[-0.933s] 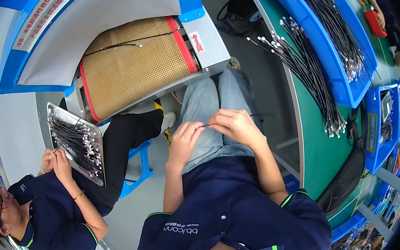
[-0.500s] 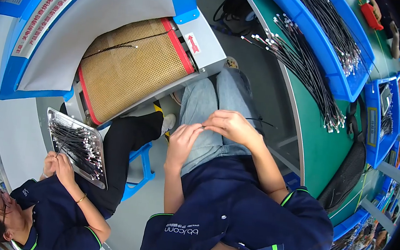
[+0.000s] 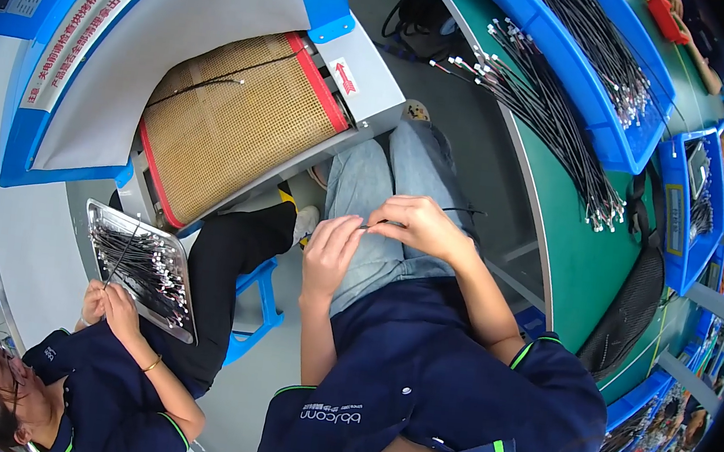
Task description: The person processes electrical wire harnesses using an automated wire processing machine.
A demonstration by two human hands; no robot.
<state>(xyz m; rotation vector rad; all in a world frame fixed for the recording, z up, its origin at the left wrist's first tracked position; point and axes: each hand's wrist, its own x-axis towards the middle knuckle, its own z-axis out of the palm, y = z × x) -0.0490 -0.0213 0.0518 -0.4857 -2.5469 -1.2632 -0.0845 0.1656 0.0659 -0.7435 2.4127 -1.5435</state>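
Note:
Above my lap, my left hand (image 3: 332, 251) and my right hand (image 3: 418, 226) meet at the fingertips, both closed in a pinch. Between them is a thin black cable (image 3: 467, 210), whose free length sticks out to the right behind my right hand. The small piece at the fingertips is mostly covered, so its end cannot be made out. Beyond my knees, black cables (image 3: 209, 83) lie on the tan mesh conveyor belt (image 3: 212, 140) of a blue and white machine.
A co-worker at left handles a dark cable over a metal tray (image 3: 188, 300) of cables, beside a blue stool (image 3: 258, 308). On the green table (image 3: 582, 276) at right lie a cable bundle (image 3: 558, 123), blue bins (image 3: 606, 132) and a black bag (image 3: 626, 316).
My fingers have shifted slightly at the cable, and its free length has swung up a little. The co-worker's hands have moved slightly. The whole view has shifted a little.

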